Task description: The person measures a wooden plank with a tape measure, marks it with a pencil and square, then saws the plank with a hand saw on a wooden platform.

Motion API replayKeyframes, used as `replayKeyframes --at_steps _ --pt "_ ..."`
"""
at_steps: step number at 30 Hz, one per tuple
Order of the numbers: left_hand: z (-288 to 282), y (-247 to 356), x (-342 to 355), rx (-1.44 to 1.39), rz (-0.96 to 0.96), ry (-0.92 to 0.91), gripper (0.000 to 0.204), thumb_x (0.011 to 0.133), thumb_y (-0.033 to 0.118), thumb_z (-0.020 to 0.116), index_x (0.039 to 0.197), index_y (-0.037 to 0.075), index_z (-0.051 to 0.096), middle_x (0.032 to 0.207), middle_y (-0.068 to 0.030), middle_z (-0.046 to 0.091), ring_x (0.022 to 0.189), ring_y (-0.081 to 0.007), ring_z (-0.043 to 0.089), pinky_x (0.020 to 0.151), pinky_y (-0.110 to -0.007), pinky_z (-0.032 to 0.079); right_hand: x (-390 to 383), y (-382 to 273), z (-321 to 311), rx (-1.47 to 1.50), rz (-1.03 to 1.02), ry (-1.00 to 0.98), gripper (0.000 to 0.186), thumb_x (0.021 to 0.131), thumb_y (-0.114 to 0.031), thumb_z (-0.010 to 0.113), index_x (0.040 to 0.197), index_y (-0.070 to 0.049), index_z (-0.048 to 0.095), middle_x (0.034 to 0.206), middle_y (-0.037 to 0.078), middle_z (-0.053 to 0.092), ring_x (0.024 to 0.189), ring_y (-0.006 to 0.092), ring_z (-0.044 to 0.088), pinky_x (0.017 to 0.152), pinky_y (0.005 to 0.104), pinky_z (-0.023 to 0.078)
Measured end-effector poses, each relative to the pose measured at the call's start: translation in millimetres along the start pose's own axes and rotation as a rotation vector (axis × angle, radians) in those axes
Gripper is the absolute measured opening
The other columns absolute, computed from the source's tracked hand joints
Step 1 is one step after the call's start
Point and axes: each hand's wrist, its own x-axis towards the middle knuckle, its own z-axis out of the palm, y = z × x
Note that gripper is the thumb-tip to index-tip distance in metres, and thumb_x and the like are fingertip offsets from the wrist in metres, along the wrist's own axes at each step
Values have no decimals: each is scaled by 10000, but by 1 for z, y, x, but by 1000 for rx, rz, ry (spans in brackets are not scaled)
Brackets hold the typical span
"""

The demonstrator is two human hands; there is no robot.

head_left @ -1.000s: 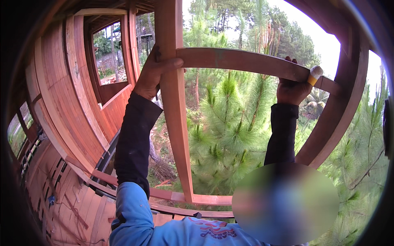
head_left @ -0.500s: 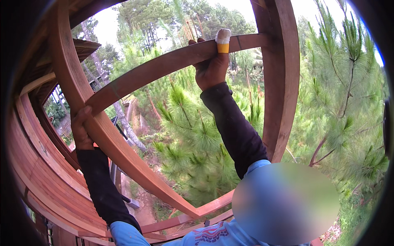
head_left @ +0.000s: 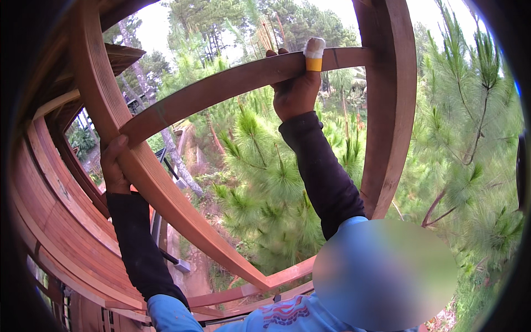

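The left hand (head_left: 114,166) grasps the left post (head_left: 160,185) where the crossbar (head_left: 215,91) meets it, with the thumb on the post's front face, just beside the bar's end. Its fingers are mostly hidden behind the wood, so how firmly they close cannot be told. This hold seems meant to keep bar and post together at the corner.

The right hand (head_left: 297,97) grips the crossbar from below, nearer the bar's other end: its fingertips show over the top edge, and its thumb stands up across the front face. Holding it there probably takes some of the bar's weight and keeps it level. The thumb wears a white and yellow wrapping (head_left: 314,53), likely to guard the skin.

The crossbar spans the gap between the left post and the right post (head_left: 390,110); its right end reaches the right post, though whether anything fixes it there cannot be seen. A dark line crosses the bar near that end, perhaps a measuring mark. Below, the left post comes down to a bottom rail (head_left: 293,272), which looks placed to close the frame's lower side.

No box or bucket can be made out; the frame itself encloses an open view of pine trees (head_left: 276,177), with a plank wall (head_left: 72,221) at the left
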Motion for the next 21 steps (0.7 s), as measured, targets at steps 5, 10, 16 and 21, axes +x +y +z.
replayKeyframes --at_steps 5,10,16,21 --pt "23 14 -7 -40 28 -92 498 894 209 698 1300 -66 611 1145 -171 723 1038 -269 730 939 -380 582 -16 0 -14 81 -61 59 577 996 -621 570 1251 -104 587 1096 181 728 1058 389 723 958 493 592" --pt "26 -2 -10 -145 87 -74 538 997 432 656 1304 -4 587 1099 -173 713 983 -275 736 847 -416 611 -52 -17 -52 276 54 -307 581 994 -647 483 1286 -171 646 1077 164 727 1025 381 666 1012 624 469" --pt "25 17 -27 180 213 134 526 963 474 723 1268 53 647 1090 -40 692 1027 -159 641 918 -316 508 -110 -12 -81 164 290 -383 759 791 -474 674 1369 -3 535 1140 257 604 1038 386 601 913 511 507" --pt "27 12 -110 364 268 271 788 895 364 816 1464 -50 461 1109 -112 675 1026 -222 655 901 -280 534 -182 -27 -106 3 628 -410 954 530 -336 804 1365 12 499 1161 224 608 1011 348 589 885 480 487"
